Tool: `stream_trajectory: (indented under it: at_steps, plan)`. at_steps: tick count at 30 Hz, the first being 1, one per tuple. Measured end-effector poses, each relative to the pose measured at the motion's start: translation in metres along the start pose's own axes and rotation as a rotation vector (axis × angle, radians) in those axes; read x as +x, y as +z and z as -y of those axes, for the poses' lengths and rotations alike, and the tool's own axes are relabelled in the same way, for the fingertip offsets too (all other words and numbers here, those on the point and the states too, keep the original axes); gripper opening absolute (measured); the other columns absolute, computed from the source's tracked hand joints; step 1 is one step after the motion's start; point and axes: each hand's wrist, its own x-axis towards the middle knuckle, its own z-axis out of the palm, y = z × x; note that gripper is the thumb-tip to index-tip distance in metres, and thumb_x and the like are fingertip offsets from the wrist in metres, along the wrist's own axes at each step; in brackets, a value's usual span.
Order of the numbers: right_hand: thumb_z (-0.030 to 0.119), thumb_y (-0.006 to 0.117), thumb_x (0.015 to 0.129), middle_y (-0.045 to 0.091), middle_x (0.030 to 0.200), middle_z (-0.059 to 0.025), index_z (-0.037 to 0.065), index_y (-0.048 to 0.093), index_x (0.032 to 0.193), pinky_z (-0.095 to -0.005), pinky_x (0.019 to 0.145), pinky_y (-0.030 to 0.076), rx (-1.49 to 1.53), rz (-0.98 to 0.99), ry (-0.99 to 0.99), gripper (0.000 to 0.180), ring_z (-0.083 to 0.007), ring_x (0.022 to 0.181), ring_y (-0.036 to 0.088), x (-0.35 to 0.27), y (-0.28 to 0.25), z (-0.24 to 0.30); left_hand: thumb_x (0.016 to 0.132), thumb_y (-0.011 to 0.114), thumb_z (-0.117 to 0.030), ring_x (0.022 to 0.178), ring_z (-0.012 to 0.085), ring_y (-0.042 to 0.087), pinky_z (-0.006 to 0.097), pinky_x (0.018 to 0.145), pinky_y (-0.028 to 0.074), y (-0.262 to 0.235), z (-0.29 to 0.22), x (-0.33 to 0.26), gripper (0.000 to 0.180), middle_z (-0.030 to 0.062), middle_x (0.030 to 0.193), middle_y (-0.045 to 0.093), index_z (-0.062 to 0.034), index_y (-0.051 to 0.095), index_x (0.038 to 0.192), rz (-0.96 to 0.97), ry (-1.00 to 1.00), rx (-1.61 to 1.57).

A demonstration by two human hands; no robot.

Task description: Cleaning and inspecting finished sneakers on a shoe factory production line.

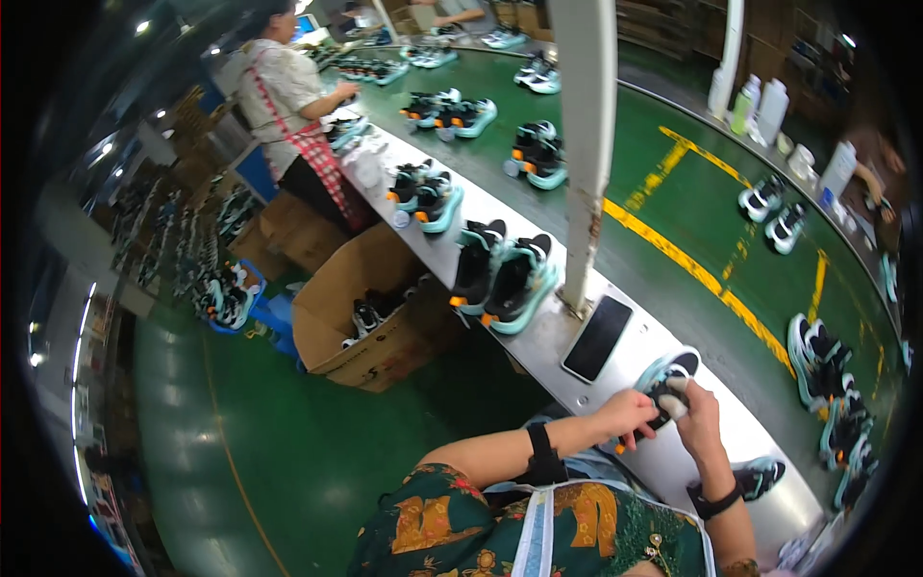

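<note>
A black, white and mint sneaker is between my hands over the metal ledge, its toe pointing away from me. My left hand is closed on the near left side of its upper. My right hand pinches the top of the same shoe, around the lacing; pale coverings show on its fingertips. The fingers hide the laces, so what exactly they grip there is unclear. A second similar sneaker lies on the ledge beside my right wrist. A dark-screened phone rests on the ledge beyond my left hand.
A white post rises from the metal ledge. Beyond the ledge, a green belt carries several sneakers. One pair stands left of the post. A cardboard box sits on the floor at left, near a co-worker.
</note>
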Motion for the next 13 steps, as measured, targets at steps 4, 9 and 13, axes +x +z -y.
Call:
stream_trajectory:
  at_steps: [4, 9, 13]
  plan:
    - [0.024, 0.066, 0.082, 0.068, 0.092, -0.0148, 0.010, 0.063, 0.106, -0.0391, 0.074, 0.052, -0.042, 0.028, -0.011, 0.029, -0.0345, 0.086, 0.066, 0.024, 0.009, 0.009, 0.090, 0.059, -0.023, 0.054, 0.0205, 0.065, 0.028, 0.039, 0.048, -0.026, -0.028, -0.019, 0.024, 0.0189, 0.089, 0.069, 0.0010, 0.060, 0.096, -0.044, -0.046, 0.070]
    - [0.023, 0.064, 0.087, 0.067, 0.092, -0.0160, 0.006, 0.066, 0.102, -0.0343, 0.076, 0.049, 0.208, -0.122, 0.122, 0.022, -0.0258, 0.086, 0.065, 0.029, -0.025, -0.001, 0.093, 0.056, -0.019, 0.087, 0.0199, 0.068, 0.025, 0.045, 0.052, -0.032, -0.047, -0.050, 0.024, 0.0131, 0.098, 0.065, 0.0039, 0.061, 0.099, -0.022, -0.015, 0.032]
    - [0.023, 0.065, 0.087, 0.068, 0.092, -0.0159, 0.005, 0.066, 0.101, -0.0336, 0.076, 0.050, 0.180, -0.033, 0.361, 0.022, -0.0248, 0.084, 0.065, 0.005, -0.038, 0.008, 0.092, 0.058, -0.023, 0.091, 0.0241, 0.067, 0.026, 0.048, 0.053, -0.025, -0.067, -0.052, 0.029, 0.0137, 0.104, 0.064, 0.0037, 0.060, 0.103, -0.007, -0.158, -0.023]
